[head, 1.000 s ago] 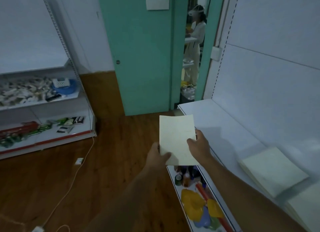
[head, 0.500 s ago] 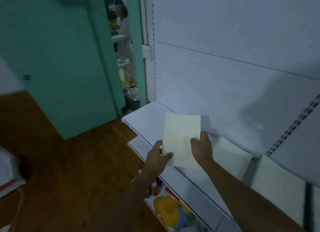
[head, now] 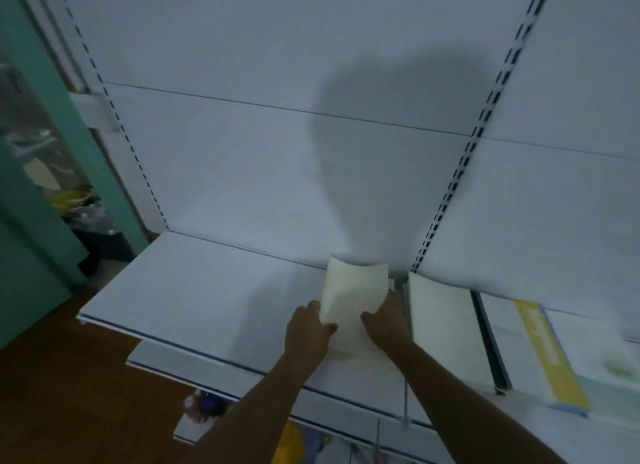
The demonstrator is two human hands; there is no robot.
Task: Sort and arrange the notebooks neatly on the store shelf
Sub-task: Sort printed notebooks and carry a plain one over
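Observation:
Both my hands hold one pale cream notebook (head: 353,290) over the right end of the white store shelf (head: 194,290). My left hand (head: 306,328) grips its lower left edge and my right hand (head: 386,320) its lower right edge. The notebook's far edge curls up against the shelf's back panel. Whether it rests on another notebook beneath I cannot tell. Just right of it, past the shelf divider, lies a pile of cream notebooks (head: 443,325). Further right lies a white notebook with a yellow band (head: 550,356).
The white back panel (head: 277,152) with slotted uprights rises behind the shelf. A teal door frame (head: 69,134) and cluttered doorway are at the left. A lower shelf with colourful items (head: 294,443) sticks out below, above a wooden floor (head: 69,411).
My view has swung right from the doorway to face the shelf. Both hands have carried the notebook forward and down until its far edge meets the back panel.

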